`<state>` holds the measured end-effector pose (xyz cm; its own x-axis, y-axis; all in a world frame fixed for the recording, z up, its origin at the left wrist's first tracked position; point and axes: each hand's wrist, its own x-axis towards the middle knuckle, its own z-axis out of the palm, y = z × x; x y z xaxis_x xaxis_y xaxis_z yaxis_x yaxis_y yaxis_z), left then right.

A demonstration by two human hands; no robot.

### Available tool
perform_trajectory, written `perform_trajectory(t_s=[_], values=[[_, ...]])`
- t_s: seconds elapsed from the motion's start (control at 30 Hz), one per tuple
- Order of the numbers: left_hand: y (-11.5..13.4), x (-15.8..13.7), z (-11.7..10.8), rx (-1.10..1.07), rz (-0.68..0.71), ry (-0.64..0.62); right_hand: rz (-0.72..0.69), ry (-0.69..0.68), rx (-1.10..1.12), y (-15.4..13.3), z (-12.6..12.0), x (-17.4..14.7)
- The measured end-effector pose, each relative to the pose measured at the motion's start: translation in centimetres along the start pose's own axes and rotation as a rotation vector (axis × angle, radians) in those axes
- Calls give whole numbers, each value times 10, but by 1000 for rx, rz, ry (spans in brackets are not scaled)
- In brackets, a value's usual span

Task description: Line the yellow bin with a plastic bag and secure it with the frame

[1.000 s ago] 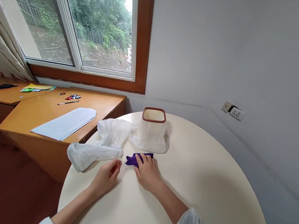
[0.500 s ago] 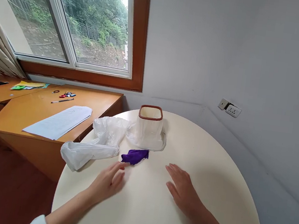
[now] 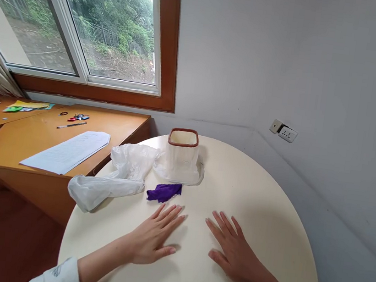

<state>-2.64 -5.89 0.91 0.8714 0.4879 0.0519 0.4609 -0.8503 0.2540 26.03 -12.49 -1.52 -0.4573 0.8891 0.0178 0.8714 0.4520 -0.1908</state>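
My left hand [image 3: 154, 236] lies flat on the round cream table [image 3: 264, 192], fingers spread, holding nothing. Just beyond its fingertips is a crumpled purple cloth [image 3: 164, 192]. To the right, my right hand [image 3: 229, 246] also rests palm down with its fingers apart and nothing in it. Farther back stands a small square bin [image 3: 184, 137] with a brown rim. Clear plastic covers its outside and spreads around its base. A white plastic bag [image 3: 103, 190] sprawls to the left of the bin and the cloth.
A wooden desk [image 3: 47, 131] adjoins the table at the left, bearing papers [image 3: 69, 150], a pen [image 3: 71, 125] and a bunch of keys [image 3: 79, 118]. The wall behind has a power socket [image 3: 287, 134]. A window [image 3: 119, 35] is at upper left.
My left hand has turned from a curled, raised pose to flat and spread, shifting right. My right hand has spread its fingers on the table. The view has shifted slightly right.
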Motion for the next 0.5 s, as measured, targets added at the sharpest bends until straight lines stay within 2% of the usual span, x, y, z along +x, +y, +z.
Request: perform_trajectory(t_s=[0.17, 0.37, 0.5], values=[[-2, -2, 8, 20, 0, -7, 7, -54, 45, -1, 5, 2], [-1, -2, 10, -9, -36, -53, 19, -44, 51, -2, 5, 3], [0, -2, 8, -25, -33, -39, 18, -43, 54, -3, 4, 3]])
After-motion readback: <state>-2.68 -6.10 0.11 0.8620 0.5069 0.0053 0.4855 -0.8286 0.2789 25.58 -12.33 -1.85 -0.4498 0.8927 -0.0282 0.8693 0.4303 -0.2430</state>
